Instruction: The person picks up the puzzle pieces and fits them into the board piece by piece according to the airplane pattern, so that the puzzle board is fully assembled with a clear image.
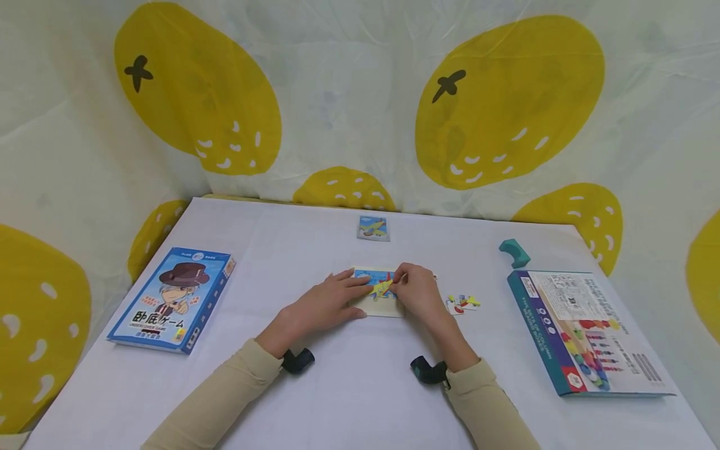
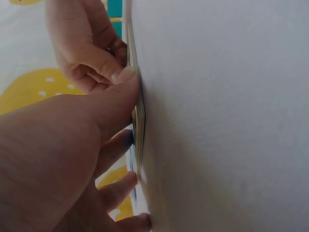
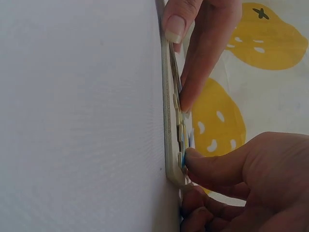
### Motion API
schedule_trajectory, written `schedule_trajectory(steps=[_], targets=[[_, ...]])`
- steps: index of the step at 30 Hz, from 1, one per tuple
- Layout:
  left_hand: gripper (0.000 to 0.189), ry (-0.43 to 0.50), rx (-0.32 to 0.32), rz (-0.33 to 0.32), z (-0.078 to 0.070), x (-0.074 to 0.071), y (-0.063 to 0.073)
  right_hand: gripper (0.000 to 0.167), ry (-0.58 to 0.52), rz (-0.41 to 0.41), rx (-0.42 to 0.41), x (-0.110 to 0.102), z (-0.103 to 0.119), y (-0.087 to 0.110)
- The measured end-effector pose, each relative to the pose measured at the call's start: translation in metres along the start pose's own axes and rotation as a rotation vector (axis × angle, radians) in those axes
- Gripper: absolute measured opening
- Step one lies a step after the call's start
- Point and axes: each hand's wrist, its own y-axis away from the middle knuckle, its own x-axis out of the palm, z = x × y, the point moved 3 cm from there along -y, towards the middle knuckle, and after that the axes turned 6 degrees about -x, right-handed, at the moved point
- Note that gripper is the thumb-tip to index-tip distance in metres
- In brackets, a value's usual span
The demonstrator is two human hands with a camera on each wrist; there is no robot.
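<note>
A small jigsaw puzzle board (image 1: pixel 385 307) with a cream frame lies flat in the middle of the table, its blue and yellow picture partly covered by hands. My left hand (image 1: pixel 334 301) rests on its left side, fingers spread and fairly straight, thumb by the near edge. At the board's right part, my right hand (image 1: pixel 420 295) pinches a puzzle piece (image 3: pixel 183 158) between thumb and curled fingers; most of that piece is hidden. Loose puzzle pieces (image 1: pixel 462 304) lie just right of the right hand. Seen edge-on in the right wrist view, pieces stand slightly proud of the board's frame.
Beyond the board lies a small picture card (image 1: pixel 374 229) with a similar yellow and blue image. A blue game box (image 1: pixel 171 300) is at the left. On the right are a larger boxed set (image 1: pixel 590 334) and a teal curved block (image 1: pixel 514 253).
</note>
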Motion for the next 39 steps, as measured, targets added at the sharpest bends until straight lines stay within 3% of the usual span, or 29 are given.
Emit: schedule_trajectory(steps=[6,17,24,30,39], targets=[[0.06,-0.039,-0.005,-0.016,-0.002,0.002,0.001,0.005,0.011,0.013,-0.093,0.003,0.001,-0.001],[0.056,-0.19,-0.066,-0.015,-0.014,0.002,-0.002,0.014,0.024,0.092,-0.147,-0.002,0.004,-0.001],[0.056,-0.186,-0.066,-0.017,-0.015,0.003,-0.002,0.015,0.114,0.071,-0.175,-0.003,0.005,0.001],[0.056,-0.183,-0.067,-0.009,-0.015,0.004,-0.003,0.012,0.085,0.128,-0.186,-0.002,0.006,0.005],[0.055,-0.171,-0.055,-0.014,-0.018,0.002,-0.002,0.012,0.112,0.117,-0.207,-0.013,-0.002,0.005]])
